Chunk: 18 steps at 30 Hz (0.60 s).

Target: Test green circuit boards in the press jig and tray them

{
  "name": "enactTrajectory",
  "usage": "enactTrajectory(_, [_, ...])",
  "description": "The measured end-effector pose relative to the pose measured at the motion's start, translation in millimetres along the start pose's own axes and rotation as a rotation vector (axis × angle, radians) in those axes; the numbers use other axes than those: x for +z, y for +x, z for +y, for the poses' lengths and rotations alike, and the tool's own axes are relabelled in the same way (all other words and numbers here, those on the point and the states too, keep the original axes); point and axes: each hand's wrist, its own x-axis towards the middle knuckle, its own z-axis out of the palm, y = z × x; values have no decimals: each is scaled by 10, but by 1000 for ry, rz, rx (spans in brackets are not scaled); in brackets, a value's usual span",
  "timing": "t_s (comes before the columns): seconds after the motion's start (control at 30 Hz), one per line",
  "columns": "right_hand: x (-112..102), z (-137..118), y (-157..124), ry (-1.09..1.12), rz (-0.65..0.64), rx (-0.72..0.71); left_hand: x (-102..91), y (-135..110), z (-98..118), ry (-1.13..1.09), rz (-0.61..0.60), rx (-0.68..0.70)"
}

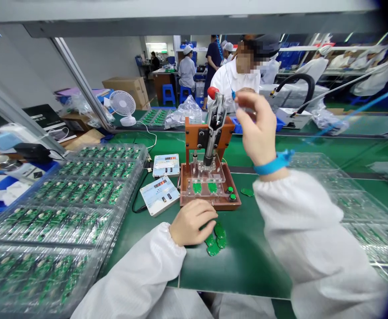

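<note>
In front of the press, my left hand (194, 221) rests low on the mat with its fingers loosely curved and the thumb apart. Beside its fingertips lies a loose cluster of small green circuit boards (219, 239). My right hand (258, 126), a blue wrist strap around its wrist, is raised to the right of the press lever's red knob (213, 92), apart from it. Its thumb and fingertips close at the blue end of a thin cord (233, 95). The toggle press (210, 141) stands over a brown base, where two green boards (204, 188) sit under a clear plate.
Left, a large clear tray (112, 208) holds rows of green boards. Two display boxes (160, 195) with wires adjoin the press. Another clear tray (350, 199) is at right. One loose board (247, 192) lies beside the base. A co-worker (237, 77) is across the bench.
</note>
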Motion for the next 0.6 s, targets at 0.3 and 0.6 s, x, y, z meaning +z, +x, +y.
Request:
enactTrajectory(0.3, [167,-706,1036,216,-356,294,51,-1,-16,-95,-66,-19])
enactTrajectory(0.6, [-224,-1183,-356,53,-53,-271,79,-14,-42,-115,-50,-9])
